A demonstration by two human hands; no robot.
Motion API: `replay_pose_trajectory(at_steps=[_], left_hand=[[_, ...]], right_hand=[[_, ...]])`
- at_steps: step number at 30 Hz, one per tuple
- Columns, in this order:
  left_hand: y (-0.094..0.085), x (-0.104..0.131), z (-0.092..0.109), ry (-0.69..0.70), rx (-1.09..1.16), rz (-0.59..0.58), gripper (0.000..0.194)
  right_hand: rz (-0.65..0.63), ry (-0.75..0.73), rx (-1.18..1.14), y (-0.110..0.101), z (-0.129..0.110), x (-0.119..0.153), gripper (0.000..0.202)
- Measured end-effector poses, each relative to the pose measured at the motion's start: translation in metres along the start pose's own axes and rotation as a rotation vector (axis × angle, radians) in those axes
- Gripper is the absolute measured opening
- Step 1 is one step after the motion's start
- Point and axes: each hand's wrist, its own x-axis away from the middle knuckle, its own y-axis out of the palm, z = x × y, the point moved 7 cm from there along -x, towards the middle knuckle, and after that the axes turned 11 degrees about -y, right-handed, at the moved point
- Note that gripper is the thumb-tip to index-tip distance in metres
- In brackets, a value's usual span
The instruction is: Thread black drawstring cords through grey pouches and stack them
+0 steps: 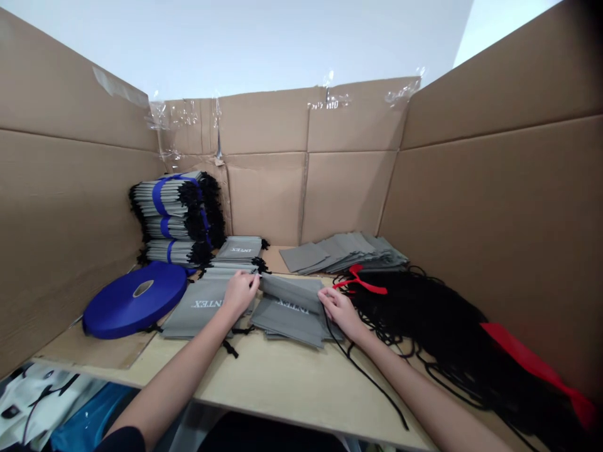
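Observation:
A grey bag [292,292] with printed letters is stretched between both hands, above a small pile of similar grey bags [287,320]. My left hand [241,292] pinches its upper left corner. My right hand [340,307] pinches its right edge, where a black cord [377,386] hangs down and trails over the table toward the front. Left of the pile, partly behind my left hand, lie more printed grey bags [191,311] with black cord ends.
A blue ribbon roll [136,298] and bundled bags [172,216] stand left. Plain grey pieces [346,251] lie at the back right. Black cords [424,314] with red ties [360,282] cover the right side. Cardboard walls [268,194] surround the table [264,383].

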Motion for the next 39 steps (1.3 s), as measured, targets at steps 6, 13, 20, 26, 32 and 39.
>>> replay_pose_trajectory(at_steps=[6,13,20,26,32,39], left_hand=[[0.019,0.007,-0.003,-0.058,-0.143,-0.106,0.039],[0.031,0.007,-0.016,-0.243,-0.135,-0.298,0.039],[0.022,0.007,-0.014,-0.247,-0.007,-0.238,0.030],[0.021,0.006,-0.014,-0.273,0.138,-0.226,0.023],[0.016,0.010,0.003,-0.219,0.604,-0.258,0.020],[0.030,0.019,0.002,-0.358,0.868,-0.361,0.037]], right_hand=[[0.022,0.069,-0.012,0.001,0.025,0.001,0.035],[0.054,0.169,-0.090,0.005,0.039,0.005,0.041],[0.040,0.142,-0.099,0.008,0.036,0.006,0.039],[0.061,0.121,-0.125,0.005,0.034,0.002,0.038],[0.161,0.141,-0.197,-0.005,0.037,-0.001,0.037],[0.277,0.178,-0.277,-0.018,0.030,-0.004,0.036]])
